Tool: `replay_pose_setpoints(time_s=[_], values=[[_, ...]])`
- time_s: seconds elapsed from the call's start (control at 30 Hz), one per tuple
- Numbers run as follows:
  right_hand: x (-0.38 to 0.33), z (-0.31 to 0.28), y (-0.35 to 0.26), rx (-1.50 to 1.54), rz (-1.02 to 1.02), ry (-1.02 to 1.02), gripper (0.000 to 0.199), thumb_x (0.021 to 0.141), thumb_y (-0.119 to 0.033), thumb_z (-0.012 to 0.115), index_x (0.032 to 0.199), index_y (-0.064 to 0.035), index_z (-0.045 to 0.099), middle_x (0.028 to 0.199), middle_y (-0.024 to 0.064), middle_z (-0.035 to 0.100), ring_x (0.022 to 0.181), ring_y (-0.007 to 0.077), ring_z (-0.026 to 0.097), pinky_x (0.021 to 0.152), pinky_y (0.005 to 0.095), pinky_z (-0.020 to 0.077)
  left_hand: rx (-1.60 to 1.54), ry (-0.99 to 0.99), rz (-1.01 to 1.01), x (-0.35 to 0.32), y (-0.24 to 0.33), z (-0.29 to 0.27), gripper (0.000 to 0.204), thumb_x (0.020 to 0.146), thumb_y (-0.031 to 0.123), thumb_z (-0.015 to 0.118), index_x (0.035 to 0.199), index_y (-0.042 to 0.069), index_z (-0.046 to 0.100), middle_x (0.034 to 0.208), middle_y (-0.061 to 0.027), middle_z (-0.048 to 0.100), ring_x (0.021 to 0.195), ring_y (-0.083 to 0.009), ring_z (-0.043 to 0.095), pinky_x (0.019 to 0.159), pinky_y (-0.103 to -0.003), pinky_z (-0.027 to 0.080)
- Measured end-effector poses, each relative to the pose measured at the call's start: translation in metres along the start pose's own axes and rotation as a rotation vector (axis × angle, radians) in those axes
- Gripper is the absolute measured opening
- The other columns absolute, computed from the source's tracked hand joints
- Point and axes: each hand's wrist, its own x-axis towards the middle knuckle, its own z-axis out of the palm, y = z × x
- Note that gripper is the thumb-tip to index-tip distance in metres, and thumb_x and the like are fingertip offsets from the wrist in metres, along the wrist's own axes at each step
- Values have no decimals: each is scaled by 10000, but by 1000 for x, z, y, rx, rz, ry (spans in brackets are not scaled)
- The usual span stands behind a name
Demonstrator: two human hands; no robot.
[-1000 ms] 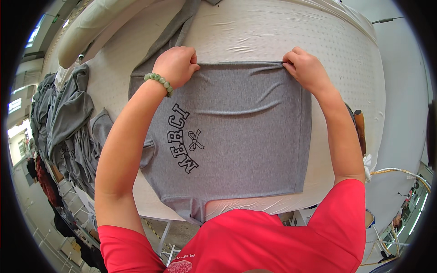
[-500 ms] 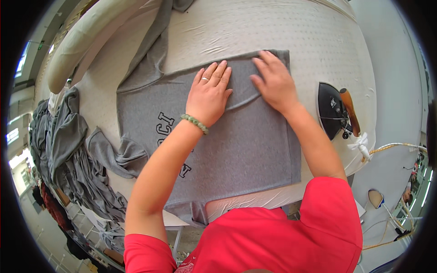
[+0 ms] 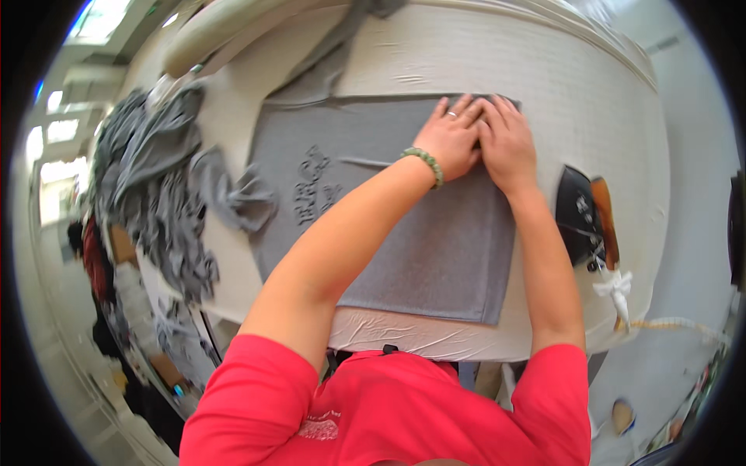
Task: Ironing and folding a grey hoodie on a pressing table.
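A grey sweatshirt point(image 3: 412, 256) with dark outlined lettering lies spread on the pale padded table. My left hand point(image 3: 452, 140) rests flat near its far right corner, fingers stretched toward the far edge; a ring and a green bead bracelet are on that side. Right beside it, touching it, my right hand point(image 3: 507, 144) lies on the same corner with its fingers extended. A small crease runs across the cloth left of my left wrist. One grey sleeve point(image 3: 322, 66) stretches away over the far side of the table.
An iron point(image 3: 576, 216) with a wooden handle stands on the table to the right, its cord wrapped in white cloth point(image 3: 614, 287). Heaped grey garments point(image 3: 155, 171) hang over the left edge. A padded pressing arm point(image 3: 225, 35) reaches across the far left.
My left hand has slid right along the sweatshirt's far edge until it meets my right hand. The view has shifted, and the cloth under my hands looks flatter.
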Motion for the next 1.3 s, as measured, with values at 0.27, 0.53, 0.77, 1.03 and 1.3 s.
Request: replay_pose_setpoints(time_s=[0.27,0.53,0.77,1.03,1.3], values=[[-82,-184,33,-325,-62,-63,551,984,-172,697,1473,13,523,1534,205,533,1417,415,505,1190,493,390,121,200,-518,-180,-128,-43,640,1030,451,589,1521,50,506,1634,-190,427,1537,-383,355,1243,-522,308],[-115,-208,89,-406,498,-361,470,958,-266,748,1279,46,605,1128,173,691,1018,375,668,886,465,529,47,174,-635,-273,-239,-110,536,1024,442,602,1406,68,627,1546,-161,542,1396,-348,531,1127,-454,452],[-14,-177,7,-8,787,-572,207,914,-181,779,930,-16,655,604,30,591,476,146,575,459,332,445,-462,220,-1002,-196,-322,-125,457,990,453,661,1181,48,754,1238,-185,735,1162,-347,683,1017,-434,523],[90,-15,-237,122,462,-833,321,908,-274,785,997,16,680,680,46,640,569,144,632,562,355,503,-473,-119,-801,-142,-375,-133,385,941,416,755,1063,53,793,1036,-157,777,960,-300,724,915,-408,553],[137,118,-322,60,360,-966,337,916,-304,789,940,12,676,650,57,630,552,147,609,536,336,481,-420,216,-658,-168,-375,-102,328,892,318,806,1100,74,738,1068,-159,759,1020,-351,720,891,-457,566]])
